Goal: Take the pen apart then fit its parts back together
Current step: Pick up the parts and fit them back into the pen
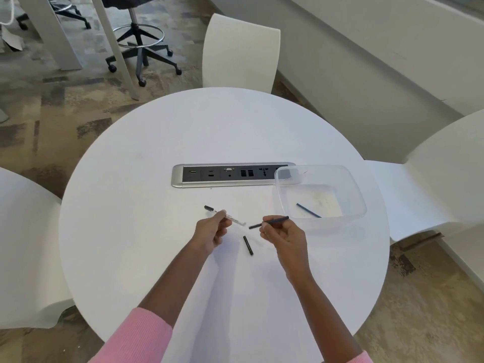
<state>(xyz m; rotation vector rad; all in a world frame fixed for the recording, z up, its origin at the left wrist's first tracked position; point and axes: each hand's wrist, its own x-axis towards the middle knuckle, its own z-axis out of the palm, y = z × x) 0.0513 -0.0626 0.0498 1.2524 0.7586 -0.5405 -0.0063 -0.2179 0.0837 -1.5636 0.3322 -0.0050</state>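
My left hand [212,231] holds the clear pen barrel [235,220] above the round white table [131,205]; the barrel's black end plug [208,208] points up and left. My right hand [281,233] pinches the dark ink refill [272,221], whose tip points left toward the barrel's open end. A small gap separates refill and barrel. The black pen cap [248,245] lies on the table between my hands.
A clear plastic container [351,189] stands to the right with a thin dark refill [308,210] lying inside. A silver socket strip [230,174] is set into the table's middle. White chairs [239,52] stand around the table.
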